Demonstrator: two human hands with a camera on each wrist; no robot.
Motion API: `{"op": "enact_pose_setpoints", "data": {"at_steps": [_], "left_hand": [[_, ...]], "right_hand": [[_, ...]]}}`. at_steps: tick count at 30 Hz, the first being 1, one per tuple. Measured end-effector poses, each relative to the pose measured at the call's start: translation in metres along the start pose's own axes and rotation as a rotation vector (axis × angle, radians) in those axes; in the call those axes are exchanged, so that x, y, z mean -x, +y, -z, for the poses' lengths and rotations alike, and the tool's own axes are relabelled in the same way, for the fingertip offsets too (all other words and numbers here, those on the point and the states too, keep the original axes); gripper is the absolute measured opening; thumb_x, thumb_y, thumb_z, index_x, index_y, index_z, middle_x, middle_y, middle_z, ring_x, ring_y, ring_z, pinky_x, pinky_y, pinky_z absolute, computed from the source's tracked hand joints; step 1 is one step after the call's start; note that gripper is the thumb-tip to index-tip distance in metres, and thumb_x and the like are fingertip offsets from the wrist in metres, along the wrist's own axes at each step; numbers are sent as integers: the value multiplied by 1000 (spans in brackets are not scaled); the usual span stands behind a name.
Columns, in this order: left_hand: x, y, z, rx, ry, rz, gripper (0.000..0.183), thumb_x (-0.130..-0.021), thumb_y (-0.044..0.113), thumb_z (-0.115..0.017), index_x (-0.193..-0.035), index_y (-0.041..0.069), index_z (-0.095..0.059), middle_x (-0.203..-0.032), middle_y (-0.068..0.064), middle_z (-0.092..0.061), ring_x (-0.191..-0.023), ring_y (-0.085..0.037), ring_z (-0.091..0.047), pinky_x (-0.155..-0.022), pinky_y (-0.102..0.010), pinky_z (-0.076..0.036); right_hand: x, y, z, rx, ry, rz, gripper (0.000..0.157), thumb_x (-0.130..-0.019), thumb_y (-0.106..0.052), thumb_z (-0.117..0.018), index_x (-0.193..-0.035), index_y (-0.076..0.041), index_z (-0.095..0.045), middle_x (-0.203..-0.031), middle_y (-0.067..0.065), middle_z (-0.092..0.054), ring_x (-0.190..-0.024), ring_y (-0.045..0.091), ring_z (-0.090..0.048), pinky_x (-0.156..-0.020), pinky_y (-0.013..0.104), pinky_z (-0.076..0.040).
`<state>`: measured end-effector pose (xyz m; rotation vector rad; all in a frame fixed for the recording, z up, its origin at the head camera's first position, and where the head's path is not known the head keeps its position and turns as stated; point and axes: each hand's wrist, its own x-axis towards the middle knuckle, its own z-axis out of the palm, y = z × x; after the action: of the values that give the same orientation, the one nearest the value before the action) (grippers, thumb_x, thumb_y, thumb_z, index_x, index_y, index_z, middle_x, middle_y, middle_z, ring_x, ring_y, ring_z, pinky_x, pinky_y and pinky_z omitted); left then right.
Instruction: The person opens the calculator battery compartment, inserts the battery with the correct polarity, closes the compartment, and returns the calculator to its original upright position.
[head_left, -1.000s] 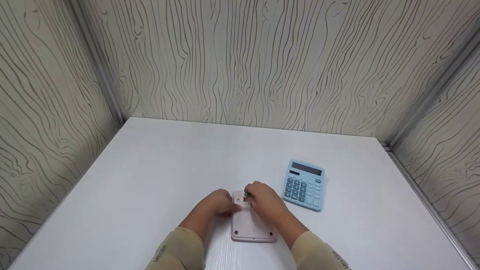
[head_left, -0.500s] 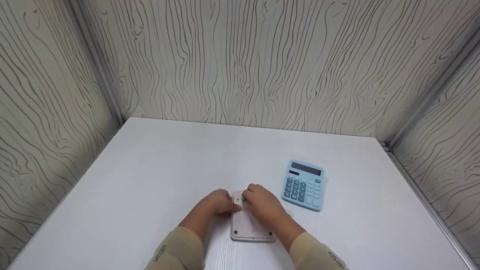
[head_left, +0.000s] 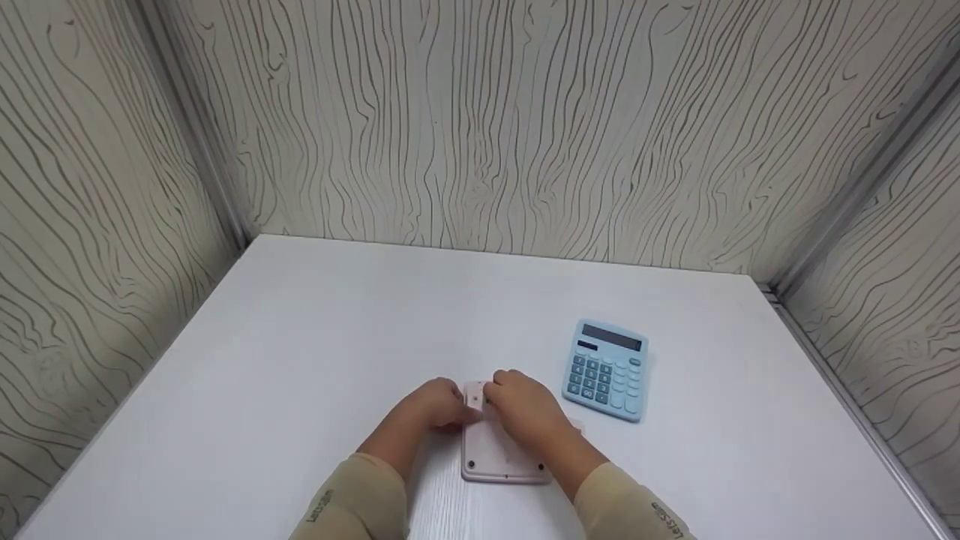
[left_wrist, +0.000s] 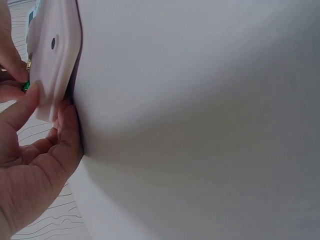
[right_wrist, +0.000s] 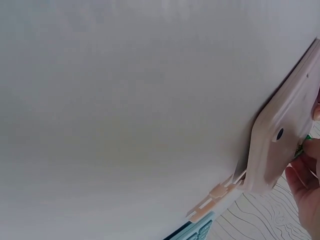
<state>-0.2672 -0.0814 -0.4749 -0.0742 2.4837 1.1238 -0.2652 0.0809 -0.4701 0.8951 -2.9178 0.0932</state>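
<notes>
A pink calculator (head_left: 499,450) lies face down on the white table, its back with dark round feet turned up. Along its left side my left hand (head_left: 442,403) grips the edge, thumb on the back and fingers at the side. Over the upper part of the back is my right hand (head_left: 525,405), whose fingers pinch a small green-and-gold battery (left_wrist: 26,86) at the calculator. My right fingers mostly cover the battery and the spot beneath it. Beside the calculator, a thin pink battery cover (right_wrist: 217,192) rests on the table, partly behind my right wrist in the head view.
A light blue calculator (head_left: 619,375) lies face up to the right of the pink one. Patterned wall panels (head_left: 480,127) enclose the white table (head_left: 337,322) at the back and both sides.
My right hand has shifted slightly down and left, and its fingers now hide most of the battery. The pink cover has come into view beside my right wrist. My left hand stays put.
</notes>
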Motion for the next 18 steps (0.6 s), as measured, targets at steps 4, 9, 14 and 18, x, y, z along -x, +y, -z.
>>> {"op": "enact_pose_setpoints", "data": {"at_steps": [4, 9, 14, 18], "left_hand": [[0, 0, 0, -1, 2, 5, 35, -74, 32, -74, -87, 4, -57, -71, -5, -54, -67, -19, -52, -58, -30, -40], [1, 0, 0, -35, 4, -1, 36, -74, 34, -73, -88, 4, -57, -73, -5, -54, -69, -20, -52, -62, -32, -41], [1, -1, 0, -32, 4, -1, 36, -74, 34, -73, -87, 5, -56, -73, -5, -53, -69, -19, -51, -61, -31, -40], [0, 0, -1, -28, 4, 13, 36, -75, 34, -73, -86, 5, -56, -72, -4, -53, -68, -19, -51, -60, -30, -40]], "right_hand": [[-1, -1, 1, -12, -15, -22, 12, -86, -13, -59, -97, -19, -62, -87, -4, -54, -82, 12, -52, -78, 27, -49], [-2, -1, 2, -8, -22, -30, 11, -87, -13, -59, -96, -18, -61, -87, -3, -57, -82, 13, -54, -78, 28, -49], [-5, 1, 0, -60, -35, -61, 15, -87, -12, -58, -97, -19, -68, -86, -4, -59, -82, 14, -55, -81, 30, -49], [-6, 3, -1, -88, -42, -71, 19, -86, -11, -59, -98, -20, -71, -86, -3, -61, -83, 14, -57, -81, 31, -50]]}}
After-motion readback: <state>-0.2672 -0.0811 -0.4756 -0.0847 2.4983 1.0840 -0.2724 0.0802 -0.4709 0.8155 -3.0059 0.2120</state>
